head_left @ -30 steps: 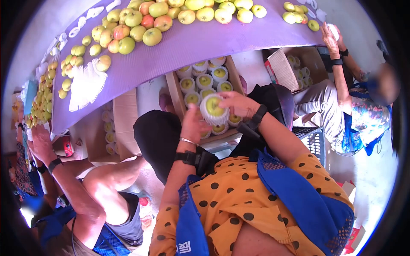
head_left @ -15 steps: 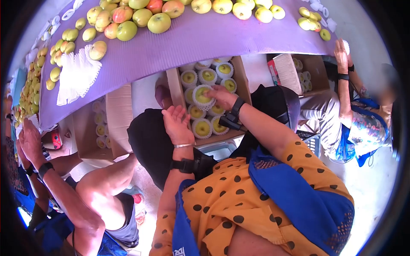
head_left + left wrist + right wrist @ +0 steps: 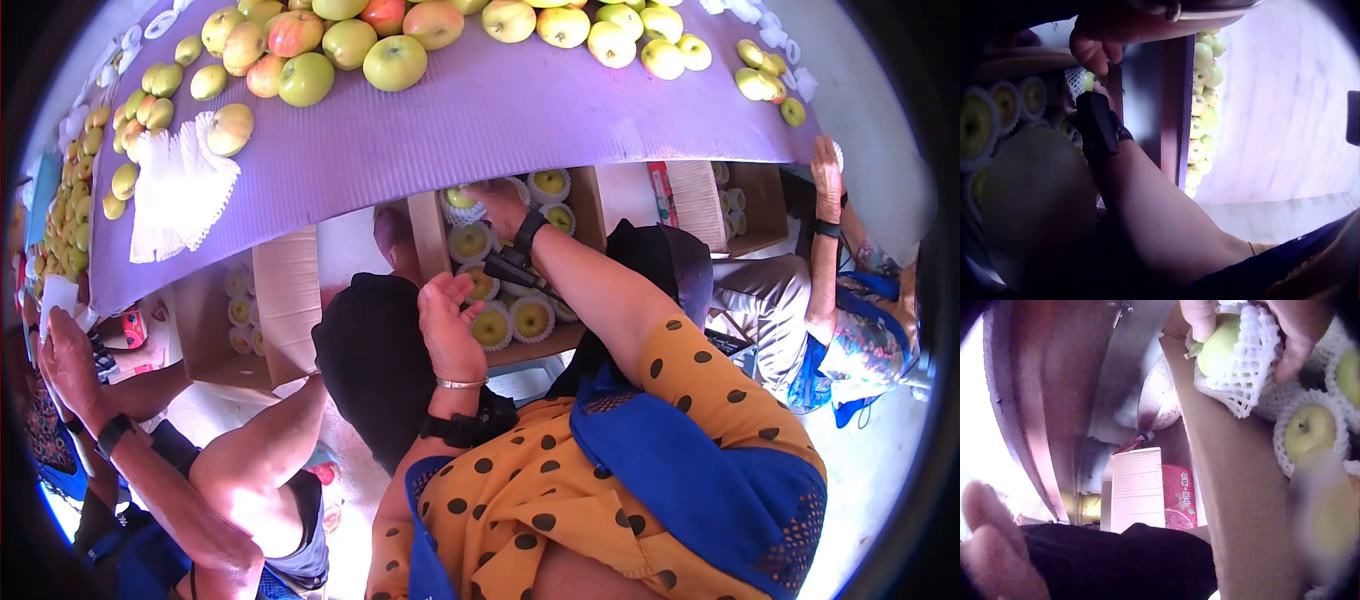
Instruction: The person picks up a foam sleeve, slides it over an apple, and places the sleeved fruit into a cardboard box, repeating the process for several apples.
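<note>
At the far left corner of the cardboard box, my right hand holds a yellow-green apple in a white foam net. The right wrist view shows thumb and fingers around this netted apple, close to the box wall. More netted apples fill the box in rows. My left hand is raised at the near left side of the box, fingers loosely bent and holding nothing. In the left wrist view, its fingers hang near the netted apple.
Loose apples and a stack of white foam nets lie on the purple table above the box. People sit left and right, beside other boxes of netted apples. A red printed box stands beyond my box.
My right hand has carried the netted apple away from my left hand, across the box to its far left corner. My left hand has let go of it and stays at the near side.
</note>
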